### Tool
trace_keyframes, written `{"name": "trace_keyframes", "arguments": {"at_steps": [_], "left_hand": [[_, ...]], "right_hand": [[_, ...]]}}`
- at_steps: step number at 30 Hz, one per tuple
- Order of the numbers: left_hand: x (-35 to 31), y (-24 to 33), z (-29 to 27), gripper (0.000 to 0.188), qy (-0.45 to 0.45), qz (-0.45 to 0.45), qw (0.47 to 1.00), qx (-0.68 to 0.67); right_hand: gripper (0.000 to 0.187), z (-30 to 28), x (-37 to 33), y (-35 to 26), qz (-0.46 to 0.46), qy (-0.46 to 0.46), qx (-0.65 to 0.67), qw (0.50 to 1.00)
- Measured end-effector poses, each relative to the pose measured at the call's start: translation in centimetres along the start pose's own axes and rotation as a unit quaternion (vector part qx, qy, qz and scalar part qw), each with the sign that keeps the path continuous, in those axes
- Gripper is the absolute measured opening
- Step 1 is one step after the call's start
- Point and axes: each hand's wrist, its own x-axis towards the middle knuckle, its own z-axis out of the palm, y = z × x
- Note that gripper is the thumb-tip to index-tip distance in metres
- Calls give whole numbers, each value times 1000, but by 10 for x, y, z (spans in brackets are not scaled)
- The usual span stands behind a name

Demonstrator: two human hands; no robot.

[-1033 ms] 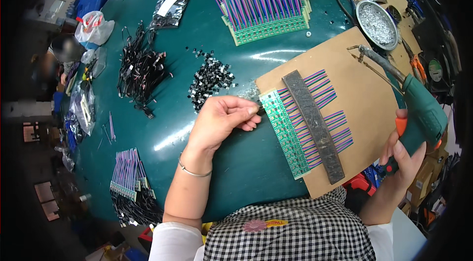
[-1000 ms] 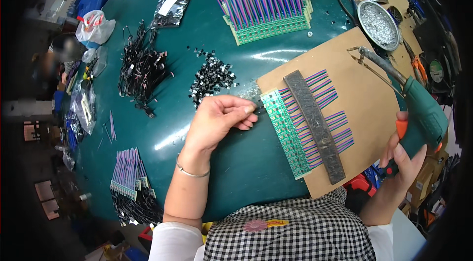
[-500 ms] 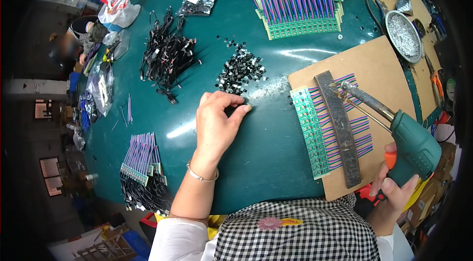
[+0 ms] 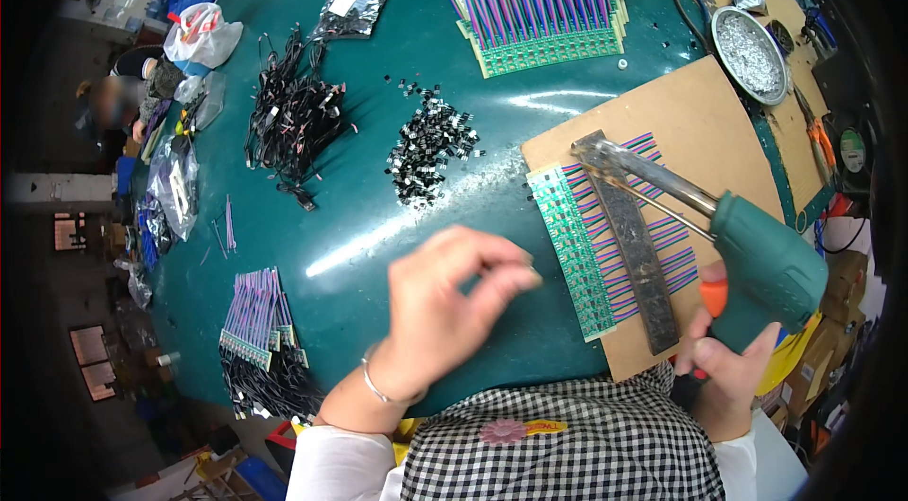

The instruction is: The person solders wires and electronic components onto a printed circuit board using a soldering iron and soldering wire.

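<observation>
From my distance I see the left hand (image 4: 449, 302) curled above the glossy dark-green tabletop (image 4: 534, 350), thumb and finger nearly meeting; I cannot tell whether anything is between them; the right hand (image 4: 726, 364) grips a green plastic soldering gun (image 4: 771, 260) with an orange trigger, its metal tip over the upper end of a long dark-grey bar (image 4: 636, 269); that bar crosses the striped wires (image 4: 676, 260) of a green rectangular circuit-board panel (image 4: 574, 255) (at the left edge of a brown flat sheet (image 4: 733, 137)).
</observation>
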Motion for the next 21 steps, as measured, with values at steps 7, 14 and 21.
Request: {"name": "trace_keyframes", "arguments": {"at_steps": [7,14,21], "left_hand": [[-6,34,35,27,-40,276,956,-85],[-12,29,41,21,-44,172,980,-93],[-4,30,21,9,-249,-64,939,-230]], "right_hand": [[60,7,10,16,-60,-246,-166,953],[60,7,14,18,-30,-244,-181,952],[60,5,17,21,-60,-284,-210,934]]}}
